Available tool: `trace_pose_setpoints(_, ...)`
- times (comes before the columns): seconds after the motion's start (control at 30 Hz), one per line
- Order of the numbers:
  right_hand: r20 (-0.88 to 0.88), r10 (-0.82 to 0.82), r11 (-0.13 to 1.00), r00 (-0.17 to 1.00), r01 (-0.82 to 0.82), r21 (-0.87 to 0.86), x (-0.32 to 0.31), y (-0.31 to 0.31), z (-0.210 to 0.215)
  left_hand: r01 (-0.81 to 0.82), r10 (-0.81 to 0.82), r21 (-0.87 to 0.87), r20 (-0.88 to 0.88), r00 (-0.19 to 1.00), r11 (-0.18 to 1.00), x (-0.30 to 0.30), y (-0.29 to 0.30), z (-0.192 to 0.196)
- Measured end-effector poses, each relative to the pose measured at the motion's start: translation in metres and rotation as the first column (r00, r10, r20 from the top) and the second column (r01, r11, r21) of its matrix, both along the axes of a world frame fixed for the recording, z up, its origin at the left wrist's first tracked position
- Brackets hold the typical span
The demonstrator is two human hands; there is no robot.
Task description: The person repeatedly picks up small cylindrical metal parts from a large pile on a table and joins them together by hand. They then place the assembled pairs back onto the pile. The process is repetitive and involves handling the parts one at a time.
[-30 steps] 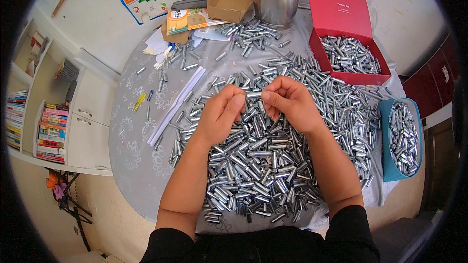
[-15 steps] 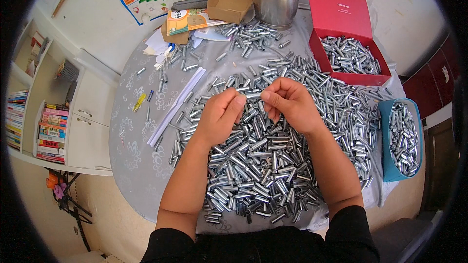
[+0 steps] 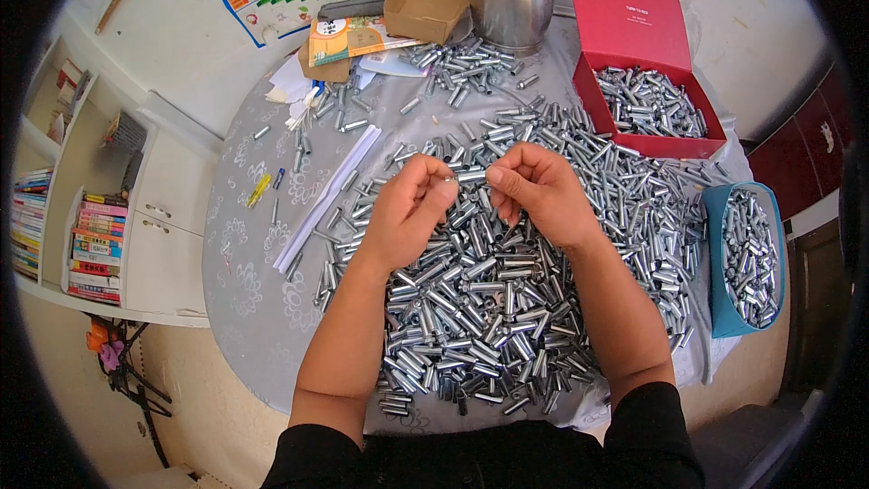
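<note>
Over the big heap of silvery metal sleeves and bolts [image 3: 493, 308], my two hands meet fingertip to fingertip. My right hand [image 3: 536, 188] pinches one shiny metal sleeve [image 3: 472, 177] between thumb and forefinger, with the sleeve lying level and pointing left. Just off its left end, my left hand [image 3: 412, 208] has thumb and forefinger closed together. A tiny bright bit shows at those left fingertips, too small to name. The other fingers of both hands are curled in.
An open red box [image 3: 652, 149] at the back right and a teal bin [image 3: 720, 263] at the right edge hold more metal parts. A steel pot [image 3: 512, 0], a cardboard box [image 3: 425, 2] and a folded white strip [image 3: 328, 199] are on the table. A yellow pen-like item [image 3: 259, 190] lies left.
My left fingertips have shifted slightly up and off the sleeve's left end, baring more of it. My right hand has barely moved and keeps its pinch.
</note>
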State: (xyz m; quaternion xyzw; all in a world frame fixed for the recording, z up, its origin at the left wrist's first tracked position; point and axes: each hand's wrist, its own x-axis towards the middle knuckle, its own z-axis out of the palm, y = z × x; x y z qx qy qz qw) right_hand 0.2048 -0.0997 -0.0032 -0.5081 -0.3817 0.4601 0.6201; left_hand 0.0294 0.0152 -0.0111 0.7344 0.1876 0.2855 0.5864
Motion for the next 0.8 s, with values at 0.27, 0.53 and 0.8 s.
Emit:
trace_pose_setpoints(0.27,0.010,-0.017,1.000,1.000,0.017,-0.005,0.001,0.000,0.000,0.009,-0.006,-0.048,0.070,0.997,0.999,0.000,0.004,-0.008)
trace_pose_setpoints(0.53,0.010,-0.022,1.000,1.000,0.022,0.003,0.000,0.001,0.000,-0.094,0.099,-0.060,0.074,0.992,0.994,0.006,-0.003,-0.003)
trace_pose_setpoints(0.8,0.052,-0.016,0.999,0.999,0.018,-0.027,0.001,0.000,0.000,-0.049,0.049,0.064,0.001,0.999,0.997,-0.001,0.004,-0.002)
